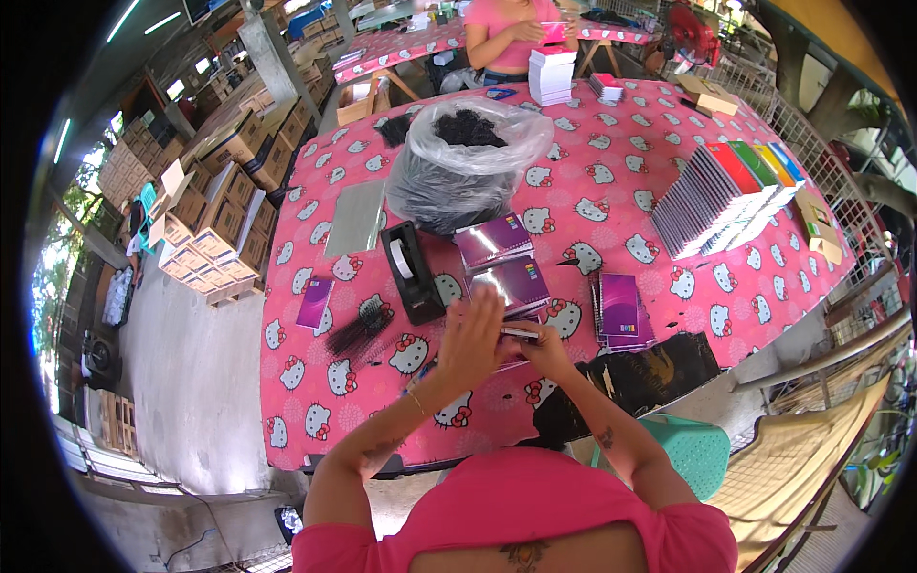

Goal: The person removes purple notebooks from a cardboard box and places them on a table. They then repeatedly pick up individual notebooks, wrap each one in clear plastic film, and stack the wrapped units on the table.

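My left hand [471, 336] lies with its fingers stretched out, at the near edge of a stack of purple spiral notebooks [521, 280]. Close beside it, my right hand [546, 353] has its fingers closed round the edge of a small notebook [521, 334], mostly hidden by the hands. Another purple notebook [494, 239] lies just beyond the stack. To the left stands a black tape dispenser [417, 286] with a pale roll. Loose black wire spirals [358, 331] and a single purple notebook [314, 303] lie farther left.
A clear plastic bag [449, 181] of black spirals stands beyond the dispenser. More purple notebooks [621, 310] lie to the right, below tall rows of spiral notebooks [712, 205]. Across the table, a person [506, 43] handles a pink-covered item above a white stack [551, 78].
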Available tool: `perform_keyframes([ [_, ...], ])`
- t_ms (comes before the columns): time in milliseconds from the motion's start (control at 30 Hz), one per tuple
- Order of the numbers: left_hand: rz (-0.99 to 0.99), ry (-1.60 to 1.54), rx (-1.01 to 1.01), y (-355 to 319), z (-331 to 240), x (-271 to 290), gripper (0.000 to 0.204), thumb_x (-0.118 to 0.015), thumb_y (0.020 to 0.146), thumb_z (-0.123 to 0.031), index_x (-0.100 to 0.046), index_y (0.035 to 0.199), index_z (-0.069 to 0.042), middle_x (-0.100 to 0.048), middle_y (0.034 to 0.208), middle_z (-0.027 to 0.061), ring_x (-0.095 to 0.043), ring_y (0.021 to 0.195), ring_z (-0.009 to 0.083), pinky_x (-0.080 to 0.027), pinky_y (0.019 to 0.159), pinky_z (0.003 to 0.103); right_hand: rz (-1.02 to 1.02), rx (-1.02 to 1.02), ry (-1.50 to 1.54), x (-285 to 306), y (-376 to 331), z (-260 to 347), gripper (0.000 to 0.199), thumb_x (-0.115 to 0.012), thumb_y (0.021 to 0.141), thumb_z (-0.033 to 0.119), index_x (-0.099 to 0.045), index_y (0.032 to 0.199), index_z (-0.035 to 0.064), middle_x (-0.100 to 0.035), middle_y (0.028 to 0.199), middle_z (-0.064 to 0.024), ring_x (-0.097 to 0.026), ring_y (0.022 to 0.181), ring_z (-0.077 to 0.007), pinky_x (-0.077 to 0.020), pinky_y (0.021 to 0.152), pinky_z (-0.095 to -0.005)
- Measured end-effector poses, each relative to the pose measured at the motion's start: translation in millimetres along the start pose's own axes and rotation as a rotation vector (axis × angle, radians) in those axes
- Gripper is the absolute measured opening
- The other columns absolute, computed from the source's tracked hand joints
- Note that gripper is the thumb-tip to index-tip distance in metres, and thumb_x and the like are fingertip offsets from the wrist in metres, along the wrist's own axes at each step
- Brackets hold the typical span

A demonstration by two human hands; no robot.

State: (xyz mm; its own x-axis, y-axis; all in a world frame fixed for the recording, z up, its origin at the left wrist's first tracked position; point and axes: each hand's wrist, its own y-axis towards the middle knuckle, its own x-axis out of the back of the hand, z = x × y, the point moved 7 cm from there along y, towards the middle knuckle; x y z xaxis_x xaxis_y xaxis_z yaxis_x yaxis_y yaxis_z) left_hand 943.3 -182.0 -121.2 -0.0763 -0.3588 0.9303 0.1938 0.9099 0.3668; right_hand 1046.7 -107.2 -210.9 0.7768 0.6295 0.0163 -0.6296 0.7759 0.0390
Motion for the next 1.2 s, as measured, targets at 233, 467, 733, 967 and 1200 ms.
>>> perform_keyframes([
  [233, -0.104, -0.103, -0.035, -6, 12, -2, 0.042, -0.061, 0.095, -0.033, -0.058, 0.125, -0.003, -0.060, 0.126, 0.0150, -0.055, 0.123, 0.0294, -0.029, 0.113, 0.053, -0.004, 0.168, -0.047, -1, 3, 12, 0.029, -0.073, 0.089, 0.007, -0.071, 0.117, 0.0034, -0.074, 0.103, -0.0067, -0.066, 0.091, -0.0099, -0.0525, 0.079, -0.0268],
  [467, -0.196, -0.165, -0.034, 5, 17, 5, 0.011, -0.069, 0.090, -0.015, -0.065, 0.098, -0.008, -0.066, 0.089, 0.0027, -0.065, 0.095, 0.0197, -0.037, 0.107, 0.048, 0.037, 0.024, -0.071, 3, 7, -14, 0.030, -0.074, 0.089, 0.009, -0.071, 0.118, 0.0031, -0.074, 0.100, -0.0055, -0.063, 0.087, -0.0082, -0.0513, 0.077, -0.0249],
  [733, -0.051, -0.153, 0.083, -47, -15, -58, 0.078, -0.052, 0.093, -0.053, -0.039, 0.146, 0.002, -0.035, 0.154, 0.0176, -0.030, 0.145, 0.0372, -0.020, 0.115, 0.063, -0.042, -0.002, -0.020, 4, 11, -20, 0.029, -0.065, 0.092, 0.000, -0.067, 0.121, -0.0002, -0.070, 0.097, -0.0011, -0.059, 0.086, -0.0055, -0.0504, 0.076, -0.0228],
  [967, -0.021, 0.020, 0.095, 0, 0, -35, 0.082, -0.051, 0.092, -0.058, -0.039, 0.147, 0.001, -0.038, 0.154, 0.0191, -0.034, 0.144, 0.0348, -0.022, 0.113, 0.063, -0.005, 0.044, -0.069, -1, 3, -8, 0.030, -0.062, 0.092, -0.001, -0.067, 0.122, 0.0004, -0.070, 0.097, -0.0003, -0.059, 0.085, -0.0058, -0.0512, 0.074, -0.0232],
  [1200, -0.083, -0.014, 0.077, 15, -2, -30, 0.084, -0.051, 0.091, -0.059, -0.040, 0.145, 0.004, -0.033, 0.155, 0.0237, -0.027, 0.148, 0.0378, -0.015, 0.114, 0.065, 0.045, -0.044, 0.022, 4, 8, -23, 0.034, -0.065, 0.088, -0.003, -0.067, 0.122, 0.0002, -0.073, 0.096, -0.0027, -0.061, 0.086, -0.0051, -0.0536, 0.075, -0.0258],
])
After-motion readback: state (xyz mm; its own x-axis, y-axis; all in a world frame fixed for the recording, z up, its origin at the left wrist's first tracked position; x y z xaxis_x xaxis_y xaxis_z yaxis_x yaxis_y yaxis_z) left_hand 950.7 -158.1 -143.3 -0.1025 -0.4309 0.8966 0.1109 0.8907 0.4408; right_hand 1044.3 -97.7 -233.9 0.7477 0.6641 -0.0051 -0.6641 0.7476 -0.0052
